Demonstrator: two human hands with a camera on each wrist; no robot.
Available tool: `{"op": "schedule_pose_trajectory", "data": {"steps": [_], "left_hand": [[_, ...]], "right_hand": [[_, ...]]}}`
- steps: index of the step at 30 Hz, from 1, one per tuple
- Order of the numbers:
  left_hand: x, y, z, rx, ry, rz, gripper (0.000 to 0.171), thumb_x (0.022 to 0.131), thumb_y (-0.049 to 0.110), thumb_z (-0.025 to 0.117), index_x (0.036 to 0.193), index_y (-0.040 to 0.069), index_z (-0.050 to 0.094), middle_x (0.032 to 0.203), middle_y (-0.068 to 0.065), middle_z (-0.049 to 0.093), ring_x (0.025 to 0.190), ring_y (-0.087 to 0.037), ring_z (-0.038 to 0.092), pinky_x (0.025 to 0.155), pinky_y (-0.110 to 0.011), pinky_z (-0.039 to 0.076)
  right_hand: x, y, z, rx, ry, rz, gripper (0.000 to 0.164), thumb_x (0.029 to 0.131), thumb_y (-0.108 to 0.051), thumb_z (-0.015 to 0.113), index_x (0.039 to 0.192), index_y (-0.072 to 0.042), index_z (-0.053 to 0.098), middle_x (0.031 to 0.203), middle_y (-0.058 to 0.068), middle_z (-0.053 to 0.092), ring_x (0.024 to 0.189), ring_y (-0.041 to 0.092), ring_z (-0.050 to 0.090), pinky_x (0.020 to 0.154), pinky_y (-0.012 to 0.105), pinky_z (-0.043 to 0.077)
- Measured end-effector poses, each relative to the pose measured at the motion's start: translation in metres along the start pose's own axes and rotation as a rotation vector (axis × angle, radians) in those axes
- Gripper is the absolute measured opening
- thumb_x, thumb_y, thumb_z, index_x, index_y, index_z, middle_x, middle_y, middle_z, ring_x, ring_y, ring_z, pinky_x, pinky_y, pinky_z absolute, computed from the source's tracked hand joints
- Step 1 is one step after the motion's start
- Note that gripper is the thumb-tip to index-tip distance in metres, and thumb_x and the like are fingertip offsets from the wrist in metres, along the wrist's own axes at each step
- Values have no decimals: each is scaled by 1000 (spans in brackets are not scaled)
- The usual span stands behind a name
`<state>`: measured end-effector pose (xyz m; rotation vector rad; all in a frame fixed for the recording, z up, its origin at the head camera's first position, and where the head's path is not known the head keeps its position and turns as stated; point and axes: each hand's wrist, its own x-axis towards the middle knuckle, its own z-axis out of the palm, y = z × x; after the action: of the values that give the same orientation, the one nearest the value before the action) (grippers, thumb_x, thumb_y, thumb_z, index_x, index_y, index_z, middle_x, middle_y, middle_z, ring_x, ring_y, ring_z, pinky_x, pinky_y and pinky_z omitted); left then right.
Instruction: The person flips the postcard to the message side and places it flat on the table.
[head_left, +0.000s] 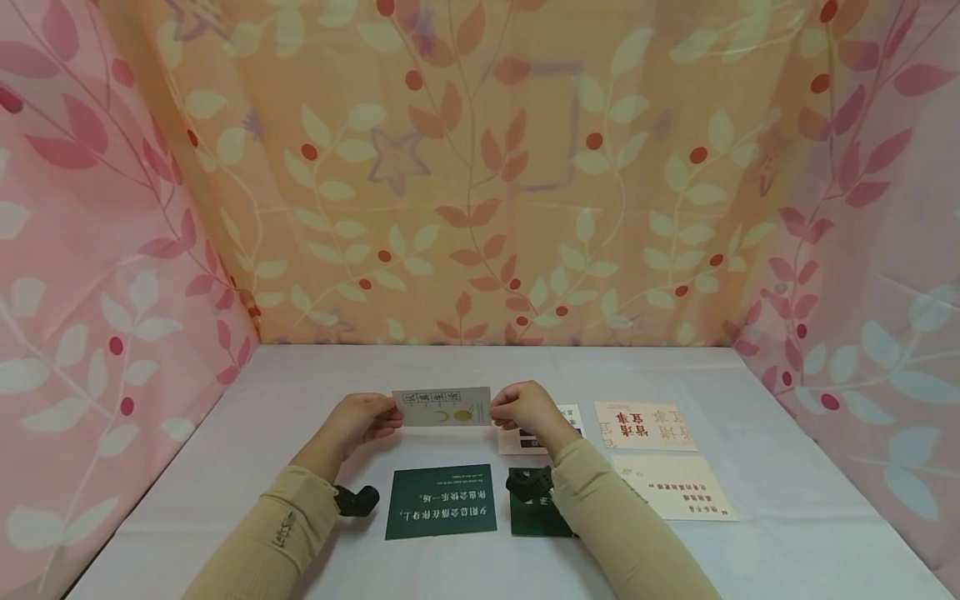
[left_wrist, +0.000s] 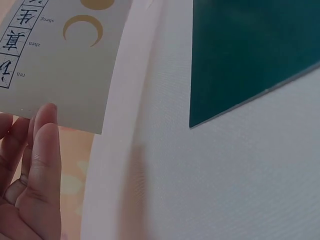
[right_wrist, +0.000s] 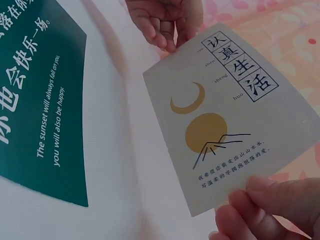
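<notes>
A grey-beige postcard with a gold moon, a gold disc and boxed characters is held up off the table, tilted. My left hand pinches its left edge between thumb and fingers; my right hand pinches the right edge. The right wrist view shows the card's whole printed face, with the right thumb on its near corner. Below it lies a dark green postcard with white lettering. A second green card is partly hidden under my right wrist.
Right of my hands lie a cream card with red characters and a cream card with small red text. Another pale card sits partly behind my right hand. Patterned cloth encloses the white table at back and sides.
</notes>
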<state>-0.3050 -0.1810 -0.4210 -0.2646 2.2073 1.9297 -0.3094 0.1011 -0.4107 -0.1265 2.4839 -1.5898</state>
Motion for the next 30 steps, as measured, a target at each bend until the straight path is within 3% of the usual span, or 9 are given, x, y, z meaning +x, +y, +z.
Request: {"op": "schedule_pose_trajectory", "data": {"steps": [9,17,30], "left_hand": [[-2,-2,-2,-9,-23,15,27,86,12,60,103,-9,61,83,-12,67,75,-20,66,69,-31,55],[-2,-1,-1,15,-29,8,31,85,13,63,106,-10,61,100,-22,65,84,-26,66,71,-31,55],[-3,-1,2,27,0,13,26,80,9,69,99,-8,66,86,-13,68,76,-24,66,70,-35,55]], "right_hand": [[-1,3,1,89,-45,-22,9,84,-10,65,85,-1,68,81,9,69,74,18,66,67,33,55],[1,7,2,119,-65,-44,9,83,-5,63,88,2,66,86,11,69,79,19,67,70,33,55],[0,6,1,149,-40,-13,15,84,-8,64,90,5,67,82,12,68,75,20,67,69,35,55]]}}
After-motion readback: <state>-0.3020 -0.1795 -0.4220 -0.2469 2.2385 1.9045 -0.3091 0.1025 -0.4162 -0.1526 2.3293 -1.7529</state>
